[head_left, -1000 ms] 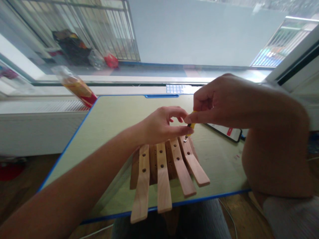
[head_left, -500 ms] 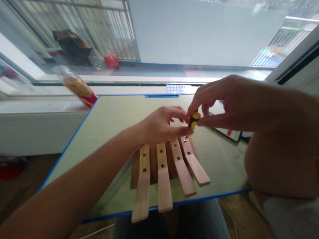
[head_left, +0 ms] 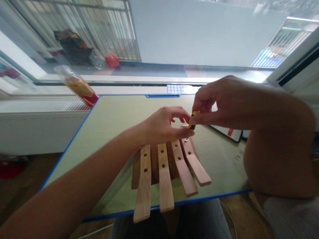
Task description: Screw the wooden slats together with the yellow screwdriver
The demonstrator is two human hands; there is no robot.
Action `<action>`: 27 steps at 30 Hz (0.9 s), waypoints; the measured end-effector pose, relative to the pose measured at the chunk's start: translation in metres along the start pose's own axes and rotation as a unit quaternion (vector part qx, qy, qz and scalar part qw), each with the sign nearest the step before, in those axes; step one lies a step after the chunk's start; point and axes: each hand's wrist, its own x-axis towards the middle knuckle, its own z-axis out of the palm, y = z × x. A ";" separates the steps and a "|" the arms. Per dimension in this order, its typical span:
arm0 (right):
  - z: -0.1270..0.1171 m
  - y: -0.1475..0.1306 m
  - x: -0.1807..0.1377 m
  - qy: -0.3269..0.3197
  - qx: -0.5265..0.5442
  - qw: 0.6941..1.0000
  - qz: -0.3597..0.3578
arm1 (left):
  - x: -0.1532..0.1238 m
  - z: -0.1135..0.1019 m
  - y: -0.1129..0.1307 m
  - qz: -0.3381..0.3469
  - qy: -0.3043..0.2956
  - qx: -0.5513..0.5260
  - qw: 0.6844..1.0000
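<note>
Several light wooden slats (head_left: 164,172) with holes lie fanned over darker wooden pieces on a green table (head_left: 112,122) with a blue rim. My left hand (head_left: 163,124) rests on the slats' far ends, thumb and forefinger pinched near a screw in the rightmost slat (head_left: 195,162). My right hand (head_left: 224,103) is closed round a small yellow and black screwdriver (head_left: 192,120), which stands upright with its tip on that screw.
A phone (head_left: 228,132) lies on the table under my right forearm. A plastic bottle with a red and orange label (head_left: 78,88) stands on the window sill at the left. The slats overhang the table's near edge.
My right hand's fingers spread on the screwdriver handle half a second ago and have closed round it again. The left hand and the slats have barely moved.
</note>
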 end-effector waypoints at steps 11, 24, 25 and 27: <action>0.003 -0.003 0.002 0.022 -0.014 0.999 0.021 | 0.000 0.001 0.004 -0.018 0.008 -0.007 1.000; 0.007 -0.002 0.005 0.040 -0.025 0.998 0.028 | 0.002 0.000 0.001 0.010 0.005 -0.035 0.999; 0.007 -0.002 0.006 0.033 -0.021 0.999 0.028 | 0.002 0.000 0.001 0.014 0.000 -0.039 0.999; 0.007 -0.001 0.007 0.018 -0.018 0.999 0.028 | 0.002 -0.001 0.001 0.016 -0.009 -0.043 0.999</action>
